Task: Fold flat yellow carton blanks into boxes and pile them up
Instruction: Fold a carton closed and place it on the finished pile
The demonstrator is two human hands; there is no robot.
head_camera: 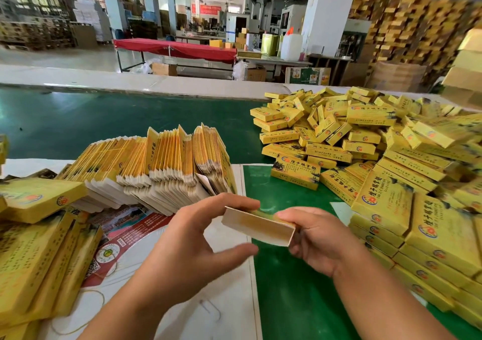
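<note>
One half-formed carton (258, 226) is up in the air between the person's two hands, above the green worktop (287, 300) near its front edge. It is opened into a tube, its pale inner face turned toward us and its open end at the lower right. The right hand (313, 238) grips that right end, its fingers (289, 213) curled over the top edge and the thumb hidden behind the card. The left hand (193, 238) is spread wide, index finger laid along the carton's top left edge and thumb held out below, apart from the card; it grips nothing.

Flat yellow blanks (167, 162) stand on edge just beyond the left hand, in roughly four packed bundles leaning together, far too many sheets to count. More flat blanks (39, 240) lie in low stacks at the left edge, blurred. Under them lies one white sheet (221, 300) and one red printed leaflet (122, 238).

To the right, finished yellow boxes (365, 141) lie heaped on the worktop, dozens of them, tumbled at the back and laid in neater layers nearest the right hand. Across the hall stands one red-covered table (177, 48), and tall stacks of brown cartons (407, 26) fill the right background.
</note>
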